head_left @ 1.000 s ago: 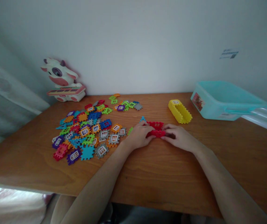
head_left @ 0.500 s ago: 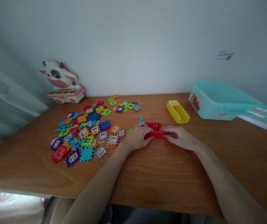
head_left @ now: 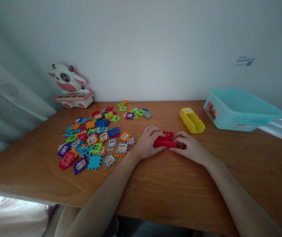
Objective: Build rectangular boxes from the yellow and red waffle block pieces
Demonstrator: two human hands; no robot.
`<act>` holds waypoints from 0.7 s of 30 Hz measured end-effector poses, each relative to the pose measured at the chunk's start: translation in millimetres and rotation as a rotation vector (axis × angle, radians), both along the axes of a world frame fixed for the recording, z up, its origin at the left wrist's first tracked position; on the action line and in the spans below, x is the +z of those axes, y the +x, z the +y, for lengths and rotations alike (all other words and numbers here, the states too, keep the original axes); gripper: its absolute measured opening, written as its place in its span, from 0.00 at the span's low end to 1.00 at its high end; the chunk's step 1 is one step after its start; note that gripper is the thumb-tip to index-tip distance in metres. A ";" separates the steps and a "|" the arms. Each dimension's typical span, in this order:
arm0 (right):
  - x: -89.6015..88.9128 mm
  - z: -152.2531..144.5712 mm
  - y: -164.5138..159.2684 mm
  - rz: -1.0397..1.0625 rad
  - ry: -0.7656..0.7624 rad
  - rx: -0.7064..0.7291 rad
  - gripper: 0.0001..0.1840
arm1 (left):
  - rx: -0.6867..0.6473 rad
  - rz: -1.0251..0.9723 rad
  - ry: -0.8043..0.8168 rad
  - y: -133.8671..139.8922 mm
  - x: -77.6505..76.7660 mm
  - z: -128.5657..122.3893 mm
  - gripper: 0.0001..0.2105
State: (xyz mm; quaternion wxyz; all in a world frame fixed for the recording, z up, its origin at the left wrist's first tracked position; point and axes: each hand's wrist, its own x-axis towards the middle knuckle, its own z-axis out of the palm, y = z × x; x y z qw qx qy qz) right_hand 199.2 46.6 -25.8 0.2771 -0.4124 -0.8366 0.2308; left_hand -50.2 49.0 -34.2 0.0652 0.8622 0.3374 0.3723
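Red toothed building tiles (head_left: 165,142), joined into a small open shape, are held just above or on the table between both hands. My left hand (head_left: 148,143) is closed around their left side, thumb in front and fingers over the top. From the right, my right hand (head_left: 189,146) pinches the right end with thumb and fingertips. A red window panel (head_left: 168,134) stands at the back of the shape. The fingers hide part of the tiles, so how they join there cannot be made out.
Many coloured toothed tiles (head_left: 94,162) lie spread over the left of the wooden table (head_left: 170,191). A yellow assembled tile box (head_left: 190,120) stands behind my right hand. A turquoise bin (head_left: 229,112) is at the right, and a cow toy piano (head_left: 73,87) at the back left.
The red tiles have been tilted so more of their inside shows. My right fingers have shifted over their right end. The whole view has moved slightly.
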 end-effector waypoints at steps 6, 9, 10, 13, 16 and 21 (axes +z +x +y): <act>-10.1 0.5 1.2 -0.051 0.108 -0.218 0.32 | 0.139 -0.063 -0.302 -7.8 -1.4 4.9 0.52; -12.5 2.5 0.6 -0.146 0.173 -0.208 0.34 | 0.148 -0.005 -0.374 -10.2 -4.0 5.7 0.48; -13.1 3.2 0.2 -0.162 0.175 -0.195 0.32 | 0.147 0.002 -0.360 -10.5 -4.7 5.4 0.46; -14.5 4.1 -0.5 -0.095 0.157 -0.165 0.27 | 0.118 0.001 -0.249 -10.6 -6.0 4.2 0.40; -14.5 3.2 -0.2 0.020 0.180 -0.156 0.29 | 0.056 -0.015 -0.095 -11.3 -6.4 4.0 0.31; -9.8 -0.7 -2.1 0.072 0.186 -0.134 0.31 | -0.019 -0.073 0.002 -12.8 -5.6 2.1 0.26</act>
